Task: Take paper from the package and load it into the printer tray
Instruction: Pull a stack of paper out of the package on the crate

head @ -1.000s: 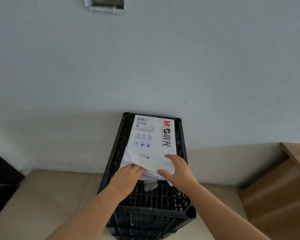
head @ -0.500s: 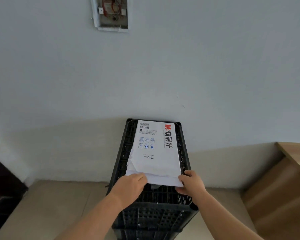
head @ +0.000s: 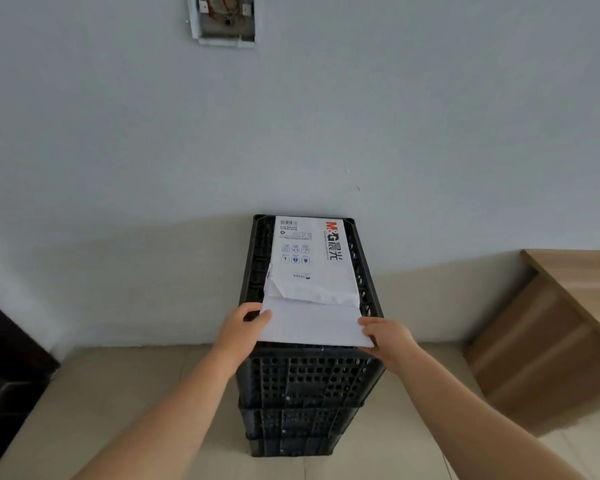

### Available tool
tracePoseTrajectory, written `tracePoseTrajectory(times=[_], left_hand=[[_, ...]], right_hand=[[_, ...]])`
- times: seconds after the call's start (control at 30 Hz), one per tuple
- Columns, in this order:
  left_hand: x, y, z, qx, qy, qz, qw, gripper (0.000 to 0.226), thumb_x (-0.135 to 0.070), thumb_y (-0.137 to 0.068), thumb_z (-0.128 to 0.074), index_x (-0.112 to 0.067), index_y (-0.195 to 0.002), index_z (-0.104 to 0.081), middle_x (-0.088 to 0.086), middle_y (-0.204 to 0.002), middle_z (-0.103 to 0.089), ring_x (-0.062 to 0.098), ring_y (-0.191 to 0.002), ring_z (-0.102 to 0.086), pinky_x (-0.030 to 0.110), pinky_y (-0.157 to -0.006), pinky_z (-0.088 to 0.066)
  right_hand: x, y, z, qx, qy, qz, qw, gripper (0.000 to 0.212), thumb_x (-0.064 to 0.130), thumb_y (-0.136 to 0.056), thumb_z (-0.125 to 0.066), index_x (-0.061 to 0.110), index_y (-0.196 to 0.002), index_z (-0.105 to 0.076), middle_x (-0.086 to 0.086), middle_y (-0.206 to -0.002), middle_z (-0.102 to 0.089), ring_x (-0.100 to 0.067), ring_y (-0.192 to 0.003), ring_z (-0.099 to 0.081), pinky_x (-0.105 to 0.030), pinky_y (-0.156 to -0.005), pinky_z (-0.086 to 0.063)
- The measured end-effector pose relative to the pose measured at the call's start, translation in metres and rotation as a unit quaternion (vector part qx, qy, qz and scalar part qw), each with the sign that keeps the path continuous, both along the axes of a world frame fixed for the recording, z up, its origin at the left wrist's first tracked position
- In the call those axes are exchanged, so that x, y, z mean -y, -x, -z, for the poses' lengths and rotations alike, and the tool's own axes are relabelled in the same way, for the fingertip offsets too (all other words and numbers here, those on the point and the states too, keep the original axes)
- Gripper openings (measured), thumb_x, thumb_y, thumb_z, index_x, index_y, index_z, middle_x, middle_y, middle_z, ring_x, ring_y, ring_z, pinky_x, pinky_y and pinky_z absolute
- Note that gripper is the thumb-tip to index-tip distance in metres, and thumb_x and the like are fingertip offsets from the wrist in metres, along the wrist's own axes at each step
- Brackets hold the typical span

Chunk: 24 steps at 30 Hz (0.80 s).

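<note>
A white paper package [head: 312, 258] with a red logo lies on top of a stack of black perforated crates [head: 305, 382] against the wall. Its near end is torn open. A sheaf of white paper [head: 312, 323] sticks out of that end toward me. My left hand [head: 241, 325] pinches the paper's left corner. My right hand [head: 387, 336] grips its right near corner. No printer is in view.
A pale wall rises behind the crates, with an open electrical box [head: 224, 19] high up. A wooden cabinet [head: 551, 334] stands to the right. Something dark [head: 4, 368] fills the lower left. The floor is beige tile [head: 118, 393].
Both hands shifted from the package's torn flap to the paper's near corners, and the paper has slid out of the package toward me. The view has pulled back.
</note>
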<state>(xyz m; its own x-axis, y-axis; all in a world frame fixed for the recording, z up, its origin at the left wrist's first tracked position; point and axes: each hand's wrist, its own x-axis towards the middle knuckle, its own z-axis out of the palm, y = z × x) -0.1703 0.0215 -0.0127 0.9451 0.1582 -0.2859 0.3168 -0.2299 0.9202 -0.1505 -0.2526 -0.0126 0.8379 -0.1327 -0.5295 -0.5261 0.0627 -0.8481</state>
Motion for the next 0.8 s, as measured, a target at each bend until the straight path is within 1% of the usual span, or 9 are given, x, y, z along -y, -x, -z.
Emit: tracePoseTrajectory(times=[0.07,0.17,0.27,0.33,0.4,0.43,0.53,0.63,0.8], left_hand=[[0.003,0.001,-0.003,-0.088,0.150,-0.022,0.984,0.019,-0.019,-0.090,-0.062,-0.020,-0.109,-0.059,0.007,-0.120,-0.059,0.021,-0.101,-0.059,0.035,-0.076,-0.053],[0.011,0.004,-0.007,-0.133,0.208,-0.006,0.969,0.029,0.002,-0.090,-0.056,-0.014,-0.114,-0.059,0.012,-0.116,-0.060,0.022,-0.092,-0.061,0.032,-0.072,-0.052],[0.014,0.006,-0.003,-0.151,0.219,-0.014,0.964,0.039,0.007,-0.089,-0.052,-0.015,-0.121,-0.059,0.012,-0.119,-0.060,0.026,-0.103,-0.061,0.039,-0.088,-0.051],[0.013,0.011,0.000,-0.162,0.216,-0.015,0.963,0.040,0.006,-0.088,-0.055,-0.017,-0.120,-0.061,0.010,-0.123,-0.060,0.026,-0.108,-0.060,0.041,-0.094,-0.049],[0.014,0.021,-0.002,-0.165,0.212,-0.019,0.963,0.039,0.005,-0.088,-0.056,-0.018,-0.118,-0.062,0.009,-0.126,-0.058,0.026,-0.110,-0.059,0.037,-0.088,-0.050],[0.015,0.027,-0.004,-0.163,0.215,-0.022,0.963,0.040,0.006,-0.088,-0.055,-0.017,-0.121,-0.060,0.009,-0.126,-0.057,0.026,-0.108,-0.059,0.034,-0.082,-0.051],[0.020,0.045,-0.012,-0.153,0.222,-0.028,0.963,0.043,0.006,-0.089,-0.054,-0.014,-0.127,-0.056,0.010,-0.125,-0.057,0.023,-0.099,-0.061,0.029,-0.070,-0.051],[0.028,0.061,-0.018,-0.142,0.211,-0.034,0.967,0.043,0.006,-0.089,-0.054,-0.016,-0.126,-0.057,0.009,-0.123,-0.059,0.023,-0.100,-0.062,0.030,-0.072,-0.052],[0.044,0.098,-0.030,-0.121,0.173,-0.050,0.976,0.044,0.005,-0.086,-0.056,-0.022,-0.121,-0.060,0.005,-0.116,-0.063,0.023,-0.102,-0.061,0.035,-0.083,-0.051]], right_hand=[[0.000,0.009,-0.001,-0.007,0.002,0.006,1.000,0.027,-0.012,-0.087,-0.052,-0.001,-0.110,-0.064,-0.015,-0.112,-0.059,-0.024,-0.090,-0.060,-0.032,-0.069,-0.055],[-0.001,0.020,0.002,-0.021,0.001,0.033,0.999,0.021,-0.011,-0.088,-0.054,0.004,-0.090,-0.069,-0.014,-0.121,-0.063,-0.028,-0.103,-0.061,-0.032,-0.068,-0.056],[-0.002,0.032,-0.002,-0.029,-0.022,0.047,0.998,0.019,-0.005,-0.089,-0.057,0.001,-0.103,-0.068,-0.013,-0.133,-0.057,-0.029,-0.116,-0.057,-0.033,-0.083,-0.054],[-0.002,0.037,-0.004,-0.021,-0.054,0.040,0.998,0.030,-0.003,-0.088,-0.061,-0.003,-0.118,-0.060,-0.015,-0.133,-0.055,-0.030,-0.113,-0.058,-0.028,-0.076,-0.058],[0.001,0.042,-0.005,-0.026,-0.095,0.021,0.995,0.033,-0.009,-0.085,-0.063,-0.005,-0.117,-0.058,-0.020,-0.125,-0.056,-0.029,-0.101,-0.060,-0.025,-0.059,-0.059],[0.004,0.044,-0.006,-0.042,-0.115,0.002,0.992,0.034,-0.011,-0.084,-0.063,-0.002,-0.117,-0.057,-0.019,-0.126,-0.055,-0.029,-0.102,-0.059,-0.025,-0.057,-0.058],[0.011,0.050,-0.008,-0.062,-0.113,-0.063,0.990,0.040,-0.010,-0.084,-0.061,0.008,-0.118,-0.057,-0.015,-0.131,-0.051,-0.030,-0.110,-0.057,-0.029,-0.066,-0.056],[0.017,0.060,-0.013,-0.065,-0.111,-0.089,0.988,0.044,-0.010,-0.082,-0.060,0.013,-0.120,-0.059,-0.014,-0.133,-0.051,-0.031,-0.113,-0.056,-0.031,-0.070,-0.055],[0.031,0.089,-0.022,-0.038,-0.103,-0.102,0.989,0.050,-0.008,-0.083,-0.063,0.007,-0.130,-0.056,-0.015,-0.133,-0.053,-0.031,-0.111,-0.058,-0.029,-0.069,-0.055]])
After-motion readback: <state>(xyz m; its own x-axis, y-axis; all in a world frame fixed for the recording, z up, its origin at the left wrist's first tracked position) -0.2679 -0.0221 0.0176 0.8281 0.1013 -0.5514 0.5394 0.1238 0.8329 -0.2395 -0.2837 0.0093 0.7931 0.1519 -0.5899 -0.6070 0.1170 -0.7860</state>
